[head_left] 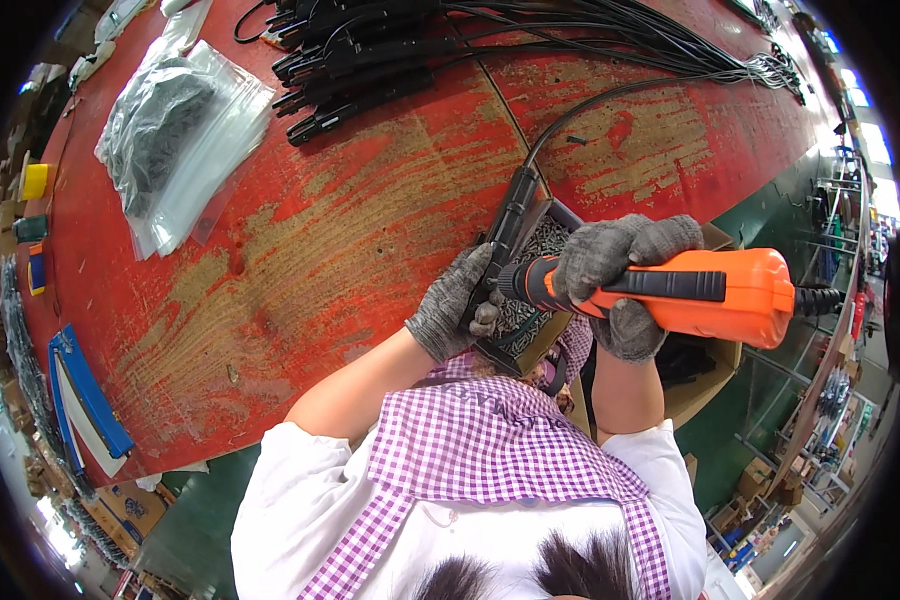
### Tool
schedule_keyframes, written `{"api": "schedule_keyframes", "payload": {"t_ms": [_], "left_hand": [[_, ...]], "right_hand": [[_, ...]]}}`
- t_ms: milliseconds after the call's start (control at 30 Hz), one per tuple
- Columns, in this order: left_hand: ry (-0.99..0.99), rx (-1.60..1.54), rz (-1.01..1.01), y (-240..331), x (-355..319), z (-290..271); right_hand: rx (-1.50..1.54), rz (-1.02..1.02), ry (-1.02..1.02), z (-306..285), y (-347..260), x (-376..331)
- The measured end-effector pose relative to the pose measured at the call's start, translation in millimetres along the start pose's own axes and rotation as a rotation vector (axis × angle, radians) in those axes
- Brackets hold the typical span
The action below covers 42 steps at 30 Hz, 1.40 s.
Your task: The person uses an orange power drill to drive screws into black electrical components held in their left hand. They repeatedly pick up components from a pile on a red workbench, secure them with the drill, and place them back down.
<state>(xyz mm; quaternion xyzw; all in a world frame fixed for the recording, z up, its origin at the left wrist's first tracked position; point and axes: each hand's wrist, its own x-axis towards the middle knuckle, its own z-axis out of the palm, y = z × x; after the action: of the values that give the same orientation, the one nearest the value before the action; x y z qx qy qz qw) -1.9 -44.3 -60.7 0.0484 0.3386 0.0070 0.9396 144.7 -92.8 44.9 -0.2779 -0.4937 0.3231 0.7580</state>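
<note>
My left hand (452,308), in a grey knit glove, is closed around a slim black plastic handle (513,208) with a black cable (595,98) running from its far end. In the matching glove, my right hand (610,270) grips an orange and black power screwdriver (735,292) lying roughly level. Its black nose points left and meets the handle near my left fingers; the tip is hidden there. Beneath both hands, a box holds many small metal screws (515,325), partly covered by the tool and the handle.
Similar black handles (345,70) with bundled cables lie at the far side of the worn red table (300,290). Clear plastic bags (185,150) rest at the far left, a blue-framed triangular object (92,390) at the left edge. An open cardboard box (715,385) stands at my right.
</note>
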Motion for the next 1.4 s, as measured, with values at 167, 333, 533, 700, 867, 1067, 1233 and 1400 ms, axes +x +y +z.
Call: {"api": "schedule_keyframes", "payload": {"t_ms": [167,333,533,700,867,1067,1233,1400], "left_hand": [[-0.074,-0.018,0.032,0.1,-1.5,5.0],[-0.131,-0.049,-0.063,2.0,-0.9,11.1],[0.109,0.380,0.076,25.8,-12.7,16.9],[0.220,1.841,1.236,130.6,-17.8,0.2],[1.278,2.319,1.767,176.6,-15.4,56.2],[0.179,2.145,0.273,68.9,-9.7,54.4],[0.177,2.000,0.257,-3.9,-10.6,1.4],[0.250,1.940,0.163,0.3,-7.2,-0.5]], "right_hand": [[-0.107,0.049,0.036,-5.8,-3.3,-9.5],[-0.041,0.179,0.296,0.9,-20.2,-3.9],[0.117,0.011,0.386,-16.7,-42.4,-18.5],[0.277,-0.003,0.371,-61.8,-116.5,-39.7],[-0.124,0.194,0.652,-106.8,-158.3,-112.6],[-0.504,0.455,0.962,-119.6,-207.7,-181.6],[-0.670,0.557,1.075,-149.7,-205.7,-232.5],[-0.947,1.023,0.764,-210.2,-143.3,-341.0]]}}
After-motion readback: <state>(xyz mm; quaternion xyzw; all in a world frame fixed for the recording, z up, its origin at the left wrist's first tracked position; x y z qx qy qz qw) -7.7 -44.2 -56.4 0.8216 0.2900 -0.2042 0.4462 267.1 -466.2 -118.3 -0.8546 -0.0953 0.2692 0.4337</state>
